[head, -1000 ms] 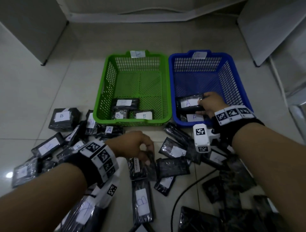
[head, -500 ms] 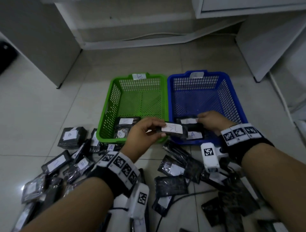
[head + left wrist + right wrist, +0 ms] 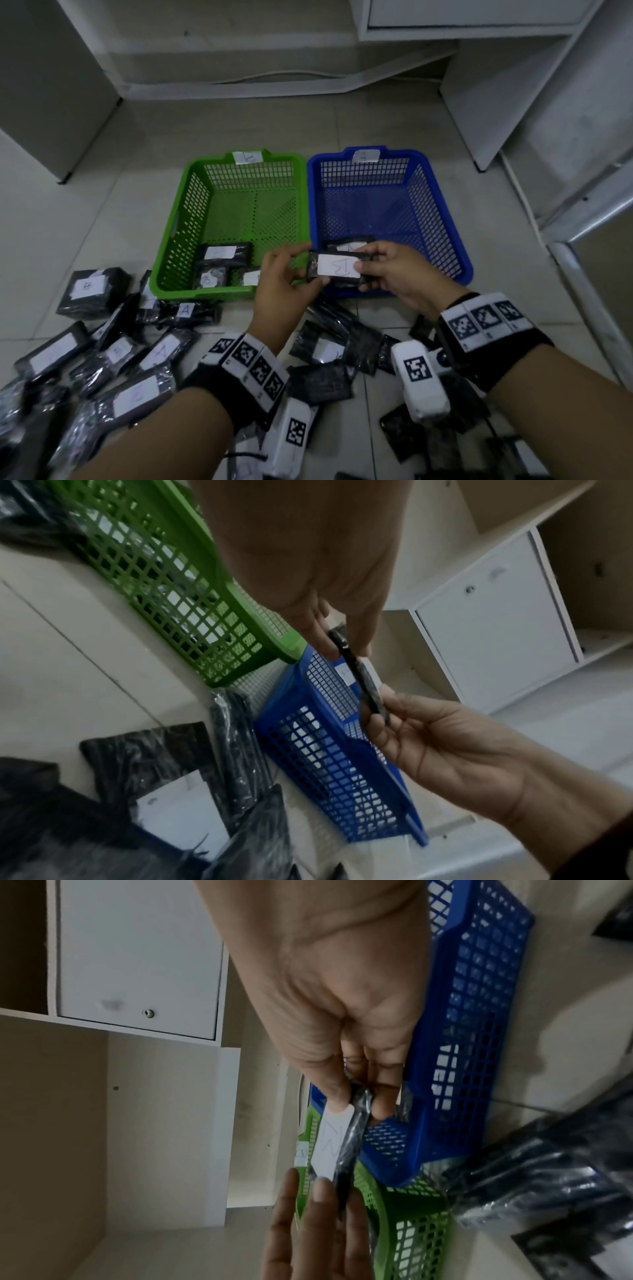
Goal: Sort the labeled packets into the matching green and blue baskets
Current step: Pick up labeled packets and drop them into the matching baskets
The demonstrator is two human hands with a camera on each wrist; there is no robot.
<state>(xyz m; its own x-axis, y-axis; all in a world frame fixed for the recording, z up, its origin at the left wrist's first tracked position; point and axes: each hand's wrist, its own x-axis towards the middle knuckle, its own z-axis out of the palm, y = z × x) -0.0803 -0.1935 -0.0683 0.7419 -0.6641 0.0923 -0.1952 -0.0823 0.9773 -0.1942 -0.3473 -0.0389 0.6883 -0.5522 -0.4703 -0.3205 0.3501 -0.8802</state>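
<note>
Both hands hold one black packet [image 3: 337, 269] with a white label marked B, in the air over the near rims where the green basket [image 3: 205, 294] and blue basket [image 3: 442, 192] meet. My left hand [image 3: 310, 265] pinches its left end and my right hand [image 3: 363, 274] pinches its right end. The left wrist view shows the packet [image 3: 363, 680] edge-on between my left hand [image 3: 337, 642] and right hand [image 3: 383, 712]. In the right wrist view my right hand [image 3: 359, 1102] pinches the packet [image 3: 330, 1139]. Three packets [image 3: 224, 253] lie in the green basket, and one marked A [image 3: 349, 245] in the blue.
Several loose labeled packets [image 3: 102, 359] are scattered on the tiled floor at the left, and more [image 3: 335, 342] lie under my wrists. White cabinets [image 3: 513, 85] stand behind and to the right of the baskets, and a grey cabinet [image 3: 51, 85] to the left.
My left hand lifted a packet from the floor pile up to the baskets' near rims. My right hand left the packets in the blue basket and took the packet's other end.
</note>
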